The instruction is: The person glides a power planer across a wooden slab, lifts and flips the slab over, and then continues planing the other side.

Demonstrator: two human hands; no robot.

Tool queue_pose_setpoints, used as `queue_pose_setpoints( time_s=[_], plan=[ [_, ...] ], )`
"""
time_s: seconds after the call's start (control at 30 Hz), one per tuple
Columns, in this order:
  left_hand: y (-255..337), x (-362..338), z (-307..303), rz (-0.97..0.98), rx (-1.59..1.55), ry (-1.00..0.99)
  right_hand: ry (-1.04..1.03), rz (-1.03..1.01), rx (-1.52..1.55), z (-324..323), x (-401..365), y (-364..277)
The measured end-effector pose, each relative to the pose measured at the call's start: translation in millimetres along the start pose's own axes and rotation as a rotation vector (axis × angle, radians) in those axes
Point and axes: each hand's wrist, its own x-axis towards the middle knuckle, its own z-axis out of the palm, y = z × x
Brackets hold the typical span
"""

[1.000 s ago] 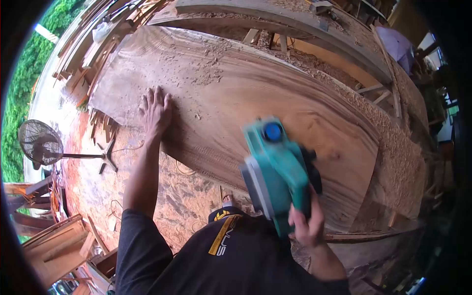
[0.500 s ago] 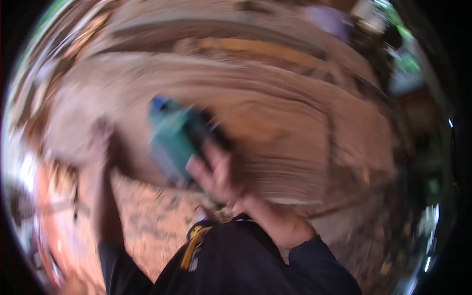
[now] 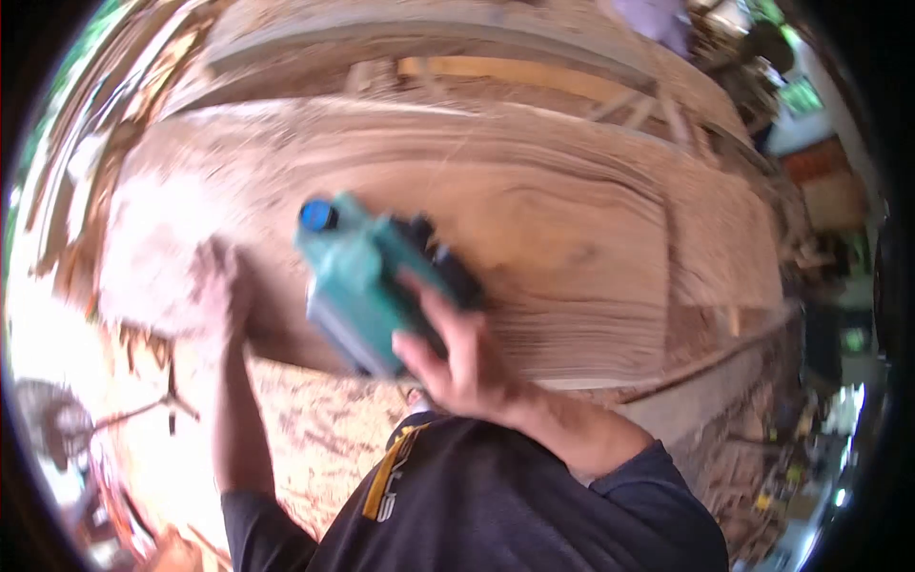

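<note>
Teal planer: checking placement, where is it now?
Head view: the teal planer is left of centre at the near edge of the wood slab, gripped by the right hand, left hand beside it.

Teal plastic planer (image 3: 367,276), seemingly matt; wood slab (image 3: 572,219), smooth-grained.

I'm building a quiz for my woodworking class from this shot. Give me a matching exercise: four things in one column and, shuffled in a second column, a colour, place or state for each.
Column one
1. left hand
2. right hand
3. power planer
4. wood slab

Column two
a. teal, with a blue knob on top
b. wide and brown, lying under the tool
c. closed around the planer
d. resting on the slab near its edge

Pairs: 1-d, 2-c, 3-a, 4-b
</note>
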Motion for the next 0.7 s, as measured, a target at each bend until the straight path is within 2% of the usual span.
queue_pose_setpoints(
  time_s=[0.03, 0.07, 0.1, 0.13, 0.17, 0.2, 0.27, 0.3, 0.4, 0.47, 0.63, 0.7],
  plan=[
    [1.1, 6.5, 21.7, -0.133, -0.247, 0.104, 0.023, -0.045, 0.02, 15.5, 28.8, 8.3],
    [6.7, 6.5, 17.2, -0.217, -0.395, 0.153, 0.036, -0.011, 0.005, 20.4, 54.9, 3.1],
    [10.4, -7.7, -21.3, -0.307, -0.597, 0.149, 0.061, -0.071, 0.061, 35.1, 86.3, 6.8],
    [10.6, -6.7, -24.3, -0.311, -0.661, 0.167, 0.035, -0.024, 0.061, 48.1, 116.2, 13.3],
    [9.5, -6.0, -21.6, -0.309, -0.664, 0.187, 0.113, -0.138, 0.015, 64.2, 140.2, 27.8],
    [8.3, -4.8, -18.5, -0.306, -0.667, 0.207, 0.084, -0.147, 0.028, 70.0, 159.4, 34.3],
    [10.1, -9.2, -23.3, -0.301, -0.657, 0.2, 0.033, -0.027, 0.05, 68.7, 159.1, 31.2],
    [11.6, -9.0, -24.9, -0.305, -0.652, 0.196, 0.048, -0.08, 0.062, 62.1, 146.1, 29.1],
    [13.2, -6.7, -22.7, -0.309, -0.64, 0.199, -0.046, 0.11, 0.064, 17.3, 68.0, -5.8],
    [14.1, -11.0, -25.1, -0.315, -0.643, 0.193, -0.003, 0.042, 0.035, -5.9, 0.4, -1.6],
    [13.1, -8.1, -23.9, -0.314, -0.627, 0.155, -0.125, 0.331, -0.033, -84.5, -182.5, -12.6],
    [14.5, -9.9, -23.0, -0.325, -0.627, 0.164, -0.146, 0.318, -0.037, -89.2, -182.5, -21.5]
  ],
)
